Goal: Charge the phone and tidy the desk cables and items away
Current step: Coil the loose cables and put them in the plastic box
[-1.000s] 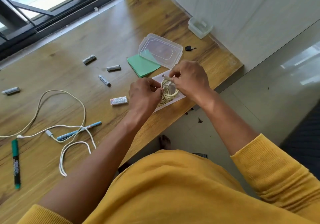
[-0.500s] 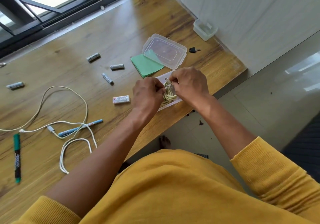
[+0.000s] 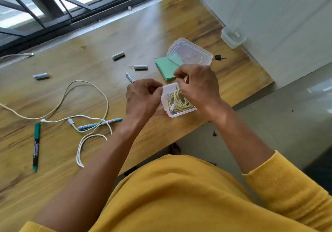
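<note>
Hovering at the desk's near edge, 2 hands with curled fingers, left hand beside clear box, right hand over coiled cable, grip unclear

Single head view, looking steeply down from above at desk and both forearms, close in, window at top.

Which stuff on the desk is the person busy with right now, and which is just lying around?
Busy with:
- coiled cable, lying in the small clear box
- left hand and right hand, above that box

Just lying around:
- loose white cable
- four batteries, e.g.
- green marker
- blue pen
- green notepad
- clear lid
- black key
</note>
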`<state>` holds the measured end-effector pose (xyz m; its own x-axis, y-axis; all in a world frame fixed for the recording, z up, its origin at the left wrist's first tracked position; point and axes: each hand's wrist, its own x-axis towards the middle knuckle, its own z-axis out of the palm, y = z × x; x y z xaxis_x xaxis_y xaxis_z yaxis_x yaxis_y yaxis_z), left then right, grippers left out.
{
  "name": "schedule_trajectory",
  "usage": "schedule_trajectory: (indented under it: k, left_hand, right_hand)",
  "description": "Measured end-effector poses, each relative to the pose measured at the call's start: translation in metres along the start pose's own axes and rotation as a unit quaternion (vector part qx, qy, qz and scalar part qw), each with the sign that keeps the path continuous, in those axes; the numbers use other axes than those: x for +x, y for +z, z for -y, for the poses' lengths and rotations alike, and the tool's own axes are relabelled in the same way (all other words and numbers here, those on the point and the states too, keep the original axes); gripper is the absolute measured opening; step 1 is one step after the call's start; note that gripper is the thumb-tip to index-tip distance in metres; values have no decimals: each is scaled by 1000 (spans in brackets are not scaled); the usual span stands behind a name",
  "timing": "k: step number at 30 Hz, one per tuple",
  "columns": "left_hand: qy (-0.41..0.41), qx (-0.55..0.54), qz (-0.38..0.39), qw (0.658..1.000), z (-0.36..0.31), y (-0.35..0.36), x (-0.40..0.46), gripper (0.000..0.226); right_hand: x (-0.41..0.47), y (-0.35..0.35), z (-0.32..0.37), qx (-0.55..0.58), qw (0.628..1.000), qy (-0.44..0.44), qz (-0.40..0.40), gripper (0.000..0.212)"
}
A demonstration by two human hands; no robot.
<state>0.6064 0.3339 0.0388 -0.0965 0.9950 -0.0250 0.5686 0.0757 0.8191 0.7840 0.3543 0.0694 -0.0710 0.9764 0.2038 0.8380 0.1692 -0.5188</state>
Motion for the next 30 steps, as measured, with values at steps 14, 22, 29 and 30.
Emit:
schedule_trajectory:
  k: [14,22,29,30]
  left_hand:
    - [-164,63,-158,972,90,-115,-53,15]
    - [-225,105,-223,943,135,-164,-72,16]
    - [-253,113,-223,934,154,-192,-76,17]
    - [-256,109,-225,934,156,-195,-76,17]
  right_hand:
    - [0,97,120,38,976,-119,180,17]
    - [2,144,165,-4,951,-126,281,21]
    - [5,182,188,-49,944,-108,309,25]
    - [5,186,192,-52,943,-107,310,25]
